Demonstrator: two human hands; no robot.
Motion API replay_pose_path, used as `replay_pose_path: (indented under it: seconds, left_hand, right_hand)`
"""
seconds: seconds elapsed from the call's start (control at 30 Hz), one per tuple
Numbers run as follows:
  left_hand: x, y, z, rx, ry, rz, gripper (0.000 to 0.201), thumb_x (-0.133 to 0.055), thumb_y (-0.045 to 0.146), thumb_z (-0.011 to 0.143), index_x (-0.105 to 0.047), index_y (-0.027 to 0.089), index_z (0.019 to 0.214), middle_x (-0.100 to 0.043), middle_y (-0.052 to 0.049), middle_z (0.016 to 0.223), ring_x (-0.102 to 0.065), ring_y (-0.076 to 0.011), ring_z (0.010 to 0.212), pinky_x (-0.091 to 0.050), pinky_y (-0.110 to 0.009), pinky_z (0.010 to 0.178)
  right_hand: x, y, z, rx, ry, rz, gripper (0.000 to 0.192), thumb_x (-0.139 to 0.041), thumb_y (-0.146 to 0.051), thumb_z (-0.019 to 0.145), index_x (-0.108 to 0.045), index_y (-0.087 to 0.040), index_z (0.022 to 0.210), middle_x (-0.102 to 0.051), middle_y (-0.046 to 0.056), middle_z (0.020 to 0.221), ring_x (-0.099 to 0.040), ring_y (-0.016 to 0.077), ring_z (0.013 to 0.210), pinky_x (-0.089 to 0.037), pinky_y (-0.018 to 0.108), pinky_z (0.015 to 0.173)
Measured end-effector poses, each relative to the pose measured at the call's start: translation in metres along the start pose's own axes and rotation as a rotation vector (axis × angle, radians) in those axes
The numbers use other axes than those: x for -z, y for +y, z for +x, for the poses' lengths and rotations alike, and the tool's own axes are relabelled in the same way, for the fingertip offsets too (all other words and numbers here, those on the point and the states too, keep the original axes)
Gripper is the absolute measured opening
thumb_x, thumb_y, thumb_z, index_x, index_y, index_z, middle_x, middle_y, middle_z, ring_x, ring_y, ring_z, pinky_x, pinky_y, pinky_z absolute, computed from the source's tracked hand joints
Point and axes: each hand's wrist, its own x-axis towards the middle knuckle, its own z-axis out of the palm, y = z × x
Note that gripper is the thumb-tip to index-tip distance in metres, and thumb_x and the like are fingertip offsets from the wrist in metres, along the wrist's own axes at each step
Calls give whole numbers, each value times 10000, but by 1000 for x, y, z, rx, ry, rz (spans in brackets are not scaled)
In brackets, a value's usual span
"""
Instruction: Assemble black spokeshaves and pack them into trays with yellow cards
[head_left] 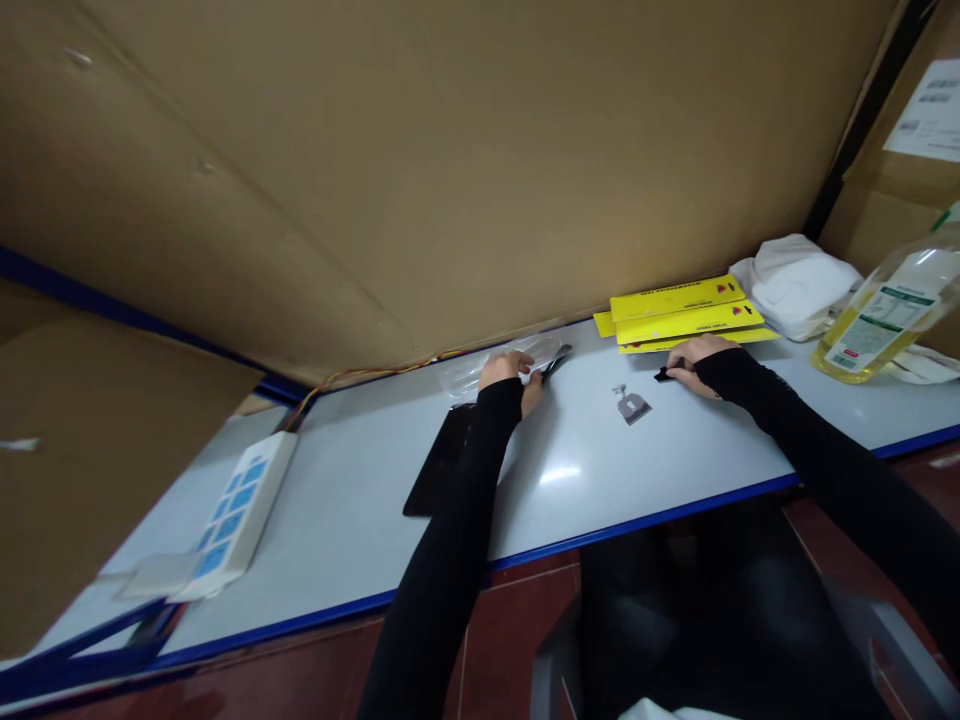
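My left hand [511, 380] is closed at the middle of the table, on a slim dark strip [556, 360] whose rounded end sticks out past the fingers. Clear plastic packaging [461, 376] lies behind and beside that hand, and a flat black panel [439, 462] rests partly under the left forearm. My right hand [694, 364] pinches a small black piece [661, 375] close to the tabletop, just in front of several yellow cardboard packs [679, 318]. Between the hands lies a small grey tag-like piece [634, 406] with a little metal bit at its top.
A white power strip [251, 500] with blue labels lies at the left, wires behind it. White cloth [796, 285] and a bottle of yellow liquid [881, 315] stand at the right. A cardboard wall [450, 180] closes the back; the blue table edge [622, 530] runs in front.
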Motion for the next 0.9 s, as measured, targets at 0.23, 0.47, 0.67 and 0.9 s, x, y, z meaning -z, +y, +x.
replay_pose_path:
  seconds: [0.23,0.47,0.67,0.9]
  left_hand:
    - [-4,-1,-9,-9,-101,10,306,-742,406,847,-790,203,1071,-799,-130,1024,-744,-348,992,-552,-431,898]
    - [-6,-6,-10,-59,-110,-27,210,-735,315,828,-806,246,1014,-804,-93,1001,-748,-324,930,-545,-436,901]
    - [-8,6,-14,-38,-98,-132,135,-728,301,835,-817,256,927,-785,-84,875,-751,-324,926,-552,-422,880]
    - [-11,24,-22,131,-193,-826,298,-811,382,775,-809,148,959,-763,-98,800,-705,-239,688,-529,-324,596]
  right_hand:
    - [-11,7,3,58,6,19,277,-667,-430,968,-813,-278,1147,-809,40,901,-700,237,867,-438,316,686]
    - [-3,0,-2,69,-40,78,183,-695,-375,948,-776,-232,1029,-781,8,803,-646,185,719,-398,296,634]
    - [1,-10,-10,120,13,157,258,-674,-350,951,-733,-204,1155,-734,10,765,-612,183,692,-414,299,665]
    - [-31,-20,-10,435,216,214,507,-803,-557,841,-791,-215,1215,-687,136,1050,-563,319,1072,-459,361,803]
